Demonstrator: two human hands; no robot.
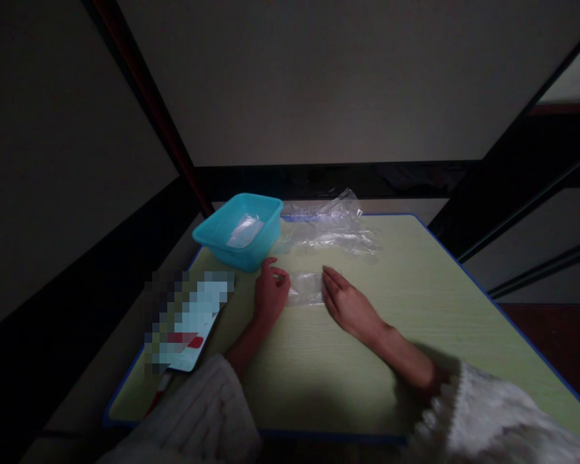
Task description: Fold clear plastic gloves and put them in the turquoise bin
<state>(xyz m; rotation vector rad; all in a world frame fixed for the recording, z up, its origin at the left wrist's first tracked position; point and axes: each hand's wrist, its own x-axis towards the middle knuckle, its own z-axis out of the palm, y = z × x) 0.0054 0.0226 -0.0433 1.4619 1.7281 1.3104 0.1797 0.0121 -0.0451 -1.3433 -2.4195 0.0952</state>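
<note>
A small clear plastic bag (307, 289), seemingly folded, lies flat on the table between my hands. At its left edge my left hand (271, 291) is closed, thumb and fingers pinching the plastic, with one finger raised. My right hand (343, 298) rests flat on the bag's right edge, its fingers stretched out and together. Beyond them lies a crumpled pile of clear plastic bags (331, 229). To the left of the pile stands a turquoise plastic basket (265, 241) with a piece of clear plastic (245, 231) in it.
A phone (200, 322) with a lit, partly blurred screen lies at the table's left side, with a red and white cable (160, 390) at its near end. The pale wooden table (415, 283) has a blue edge. A wall panel (319, 84) rises behind it.
</note>
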